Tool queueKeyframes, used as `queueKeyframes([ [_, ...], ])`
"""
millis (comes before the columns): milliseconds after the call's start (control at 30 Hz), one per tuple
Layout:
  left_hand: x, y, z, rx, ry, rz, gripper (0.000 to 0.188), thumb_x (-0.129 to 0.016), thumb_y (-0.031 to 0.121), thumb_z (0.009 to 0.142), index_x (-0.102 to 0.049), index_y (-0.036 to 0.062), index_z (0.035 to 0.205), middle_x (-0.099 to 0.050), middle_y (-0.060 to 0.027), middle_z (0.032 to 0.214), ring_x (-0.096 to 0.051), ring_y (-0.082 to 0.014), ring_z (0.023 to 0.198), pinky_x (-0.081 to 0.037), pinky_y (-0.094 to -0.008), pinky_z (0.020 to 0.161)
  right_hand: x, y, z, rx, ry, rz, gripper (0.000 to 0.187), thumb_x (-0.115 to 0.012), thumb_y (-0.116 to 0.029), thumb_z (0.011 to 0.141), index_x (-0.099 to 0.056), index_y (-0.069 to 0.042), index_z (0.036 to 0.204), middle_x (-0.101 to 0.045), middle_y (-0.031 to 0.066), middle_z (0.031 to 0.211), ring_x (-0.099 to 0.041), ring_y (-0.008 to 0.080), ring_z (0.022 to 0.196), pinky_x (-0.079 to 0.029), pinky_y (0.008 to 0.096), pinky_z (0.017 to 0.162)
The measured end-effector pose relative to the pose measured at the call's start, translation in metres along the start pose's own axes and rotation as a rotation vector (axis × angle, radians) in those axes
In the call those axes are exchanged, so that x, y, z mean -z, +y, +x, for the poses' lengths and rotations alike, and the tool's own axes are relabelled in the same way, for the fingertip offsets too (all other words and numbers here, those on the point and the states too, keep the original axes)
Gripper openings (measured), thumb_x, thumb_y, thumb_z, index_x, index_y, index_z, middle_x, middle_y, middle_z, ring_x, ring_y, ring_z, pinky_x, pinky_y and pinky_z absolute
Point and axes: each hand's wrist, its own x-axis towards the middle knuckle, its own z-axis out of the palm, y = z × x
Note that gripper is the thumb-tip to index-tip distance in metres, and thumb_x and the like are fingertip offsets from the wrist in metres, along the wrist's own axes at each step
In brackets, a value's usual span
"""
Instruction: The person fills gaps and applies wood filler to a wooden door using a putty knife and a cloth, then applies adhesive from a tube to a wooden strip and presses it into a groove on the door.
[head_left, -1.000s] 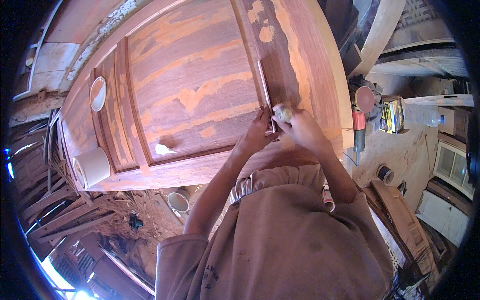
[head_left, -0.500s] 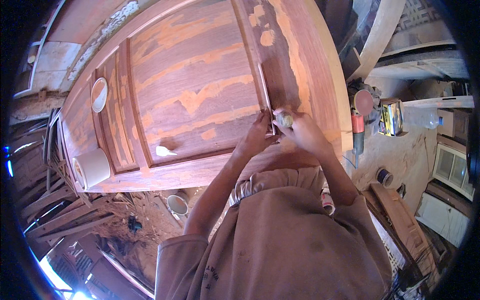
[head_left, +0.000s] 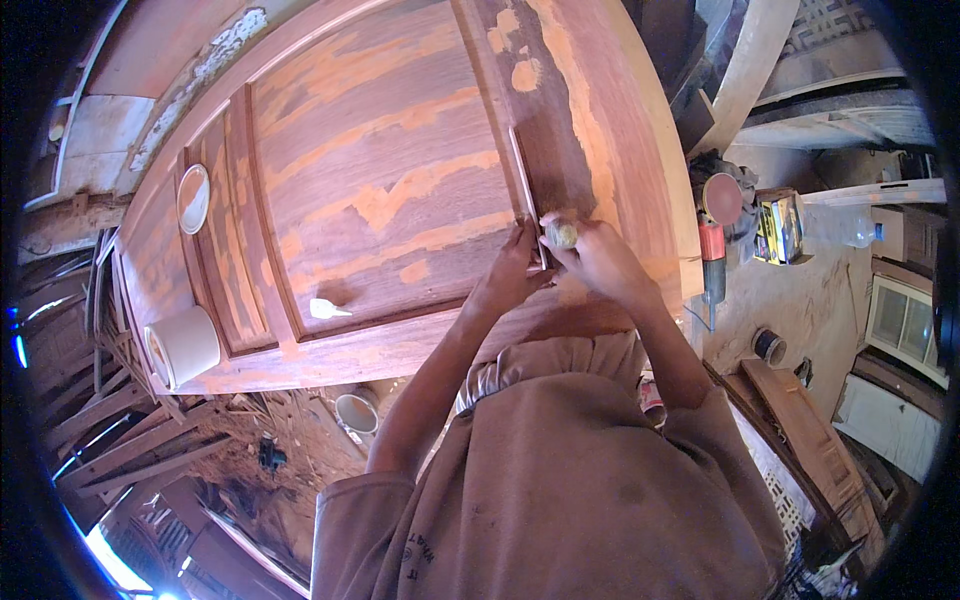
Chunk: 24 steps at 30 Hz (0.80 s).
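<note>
Head view: the right hand (head_left: 605,262) is gripping a round-ended handle (head_left: 563,237); the left hand (head_left: 505,277), fingers bunched, is meeting a thin strip (head_left: 526,185), its hold unclear. The strip is lying on a wooden panel (head_left: 380,160); a white bucket (head_left: 188,346) is resting farther left.

- A round lid (head_left: 193,200) lay far left of the hands (head_left: 508,275).
- Below that was a white tub (head_left: 188,347).
- Right of the hands were a red-and-black tool (head_left: 712,262), a colourful box (head_left: 778,228) and a clear bottle (head_left: 840,228).
- A bucket (head_left: 357,413) stood lower left of them.
</note>
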Motion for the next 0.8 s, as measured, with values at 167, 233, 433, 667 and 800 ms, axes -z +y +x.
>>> queueKeyframes([
  [167,-0.001,0.003,0.002,0.009,-0.01,0.018,0.082,-0.087,0.016,0.072,-0.042,-0.0028,0.138,-0.055,-0.0218,0.123,-0.068,-0.027,0.093,-0.06,-0.0361,0.082,0.008,-0.009,-0.001,-0.046,0.046,0.143,0.029,-0.062,-0.025,0.093,-0.063,-0.001,0.107,-0.066,0.0245,0.076,-0.066,0.0431,0.07,-0.053,0.0514,0.068],
  [233,-0.002,0.0,0.001,-0.008,0.018,0.035,0.08,-0.087,0.016,0.072,-0.043,-0.003,0.136,-0.055,-0.0216,0.122,-0.068,-0.0268,0.092,-0.06,-0.036,0.081,0.01,-0.011,-0.003,-0.08,-0.023,0.053,0.028,-0.061,-0.024,0.093,-0.063,-0.002,0.111,-0.067,0.0259,0.083,-0.066,0.0427,0.074,-0.053,0.0508,0.069],
  [433,0.001,-0.002,0.003,-0.054,-0.022,0.159,0.085,-0.086,0.016,0.072,-0.039,-0.0062,0.139,-0.054,-0.0228,0.123,-0.067,-0.0313,0.092,-0.059,-0.0364,0.082,0.012,-0.008,-0.003,0.08,0.188,0.276,0.028,-0.067,-0.021,0.093,-0.063,-0.001,0.112,-0.07,0.0194,0.093,-0.07,0.0317,0.081,-0.057,0.0403,0.072],
  [667,-0.015,0.029,0.0,0.048,0.165,0.139,0.065,-0.069,0.009,0.076,-0.041,-0.0156,0.129,-0.048,-0.0398,0.127,-0.052,-0.0528,0.117,-0.047,-0.0529,0.099,0.05,0.021,-0.031,-0.193,0.308,0.667,0.021,-0.06,-0.008,0.098,-0.058,0.003,0.115,-0.065,0.0114,0.107,-0.069,0.0173,0.091,-0.06,0.0311,0.082],
  [800,-0.015,0.032,0.002,0.154,0.213,0.194,0.048,-0.064,0.009,0.079,-0.048,-0.0129,0.119,-0.056,-0.0359,0.112,-0.062,-0.0523,0.092,-0.055,-0.0546,0.078,0.058,0.014,-0.047,-0.235,0.507,0.725,0.022,-0.06,-0.011,0.099,-0.057,0.005,0.114,-0.065,0.0134,0.105,-0.07,0.0213,0.09,-0.062,0.0324,0.08],
])
